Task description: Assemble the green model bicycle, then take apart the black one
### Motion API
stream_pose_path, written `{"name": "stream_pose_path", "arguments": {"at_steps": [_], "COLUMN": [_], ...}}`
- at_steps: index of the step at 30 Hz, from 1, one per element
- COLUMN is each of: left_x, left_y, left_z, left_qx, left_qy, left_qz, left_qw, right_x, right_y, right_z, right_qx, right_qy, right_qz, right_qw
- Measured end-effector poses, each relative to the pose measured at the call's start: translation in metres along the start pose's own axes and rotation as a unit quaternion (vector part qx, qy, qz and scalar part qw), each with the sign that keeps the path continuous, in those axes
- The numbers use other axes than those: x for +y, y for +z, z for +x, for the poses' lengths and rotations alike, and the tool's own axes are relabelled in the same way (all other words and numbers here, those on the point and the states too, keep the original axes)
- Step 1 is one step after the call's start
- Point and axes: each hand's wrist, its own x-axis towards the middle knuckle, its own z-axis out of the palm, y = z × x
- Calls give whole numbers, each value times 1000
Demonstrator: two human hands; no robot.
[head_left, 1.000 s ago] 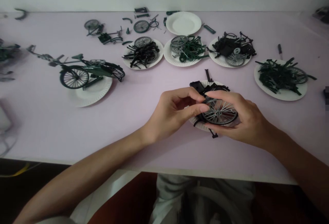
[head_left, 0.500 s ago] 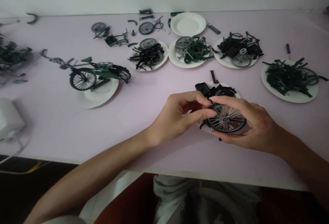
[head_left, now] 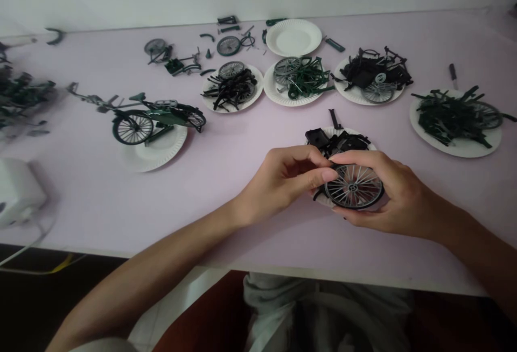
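Observation:
A small model bicycle wheel (head_left: 353,186), with grey spokes and a black rim, is held between both hands. My left hand (head_left: 291,177) pinches the left edge of its rim with thumb and forefinger. Around the right side curls my right hand (head_left: 398,193), forefinger along the top of the rim and thumb below. Behind and beneath the wheel is a paper plate (head_left: 317,201), partly hidden, bearing black model parts (head_left: 343,142). A black piece pokes out past the plate's far edge.
A largely assembled green model bicycle (head_left: 157,112) rests over a paper plate (head_left: 161,153) at left. Several plates of black or green parts stand behind, one (head_left: 456,145) at right beside a screwdriver (head_left: 453,75). A white box with a cable (head_left: 20,193) lies at far left.
The wheel and both hands show almost the same pose, with the wheel shifted very slightly left. The camera view has moved a little.

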Motion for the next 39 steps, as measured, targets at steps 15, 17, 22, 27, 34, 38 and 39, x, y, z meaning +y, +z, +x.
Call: {"name": "stream_pose_path", "arguments": {"at_steps": [15,17,22,27,34,38,39], "left_x": [-2,-2,-4,-4,0,0,0], "left_y": [-4,-4,-4,-4,-2,-2,-2], "left_z": [-2,-2,-2,-2,-3,-4,-4], "left_qx": [-11,-14,-2,-8,-6,1,0], "left_qy": [1,5,8,1,-2,-3,-4], "left_qz": [76,76,88,77,76,76,76], "left_qw": [997,997,996,997,997,997,997], "right_x": [3,3,3,3,2,0,0], "right_y": [-1,-1,-1,-1,-3,-6,-6], "right_z": [-3,-2,-1,-1,-2,-2,-2], "right_qx": [8,8,13,14,4,-6,-8], "right_qy": [10,7,-1,-5,5,14,16], "right_qz": [-20,-24,-29,-34,-28,-21,-20], "right_qw": [1000,1000,999,999,1000,1000,1000]}}
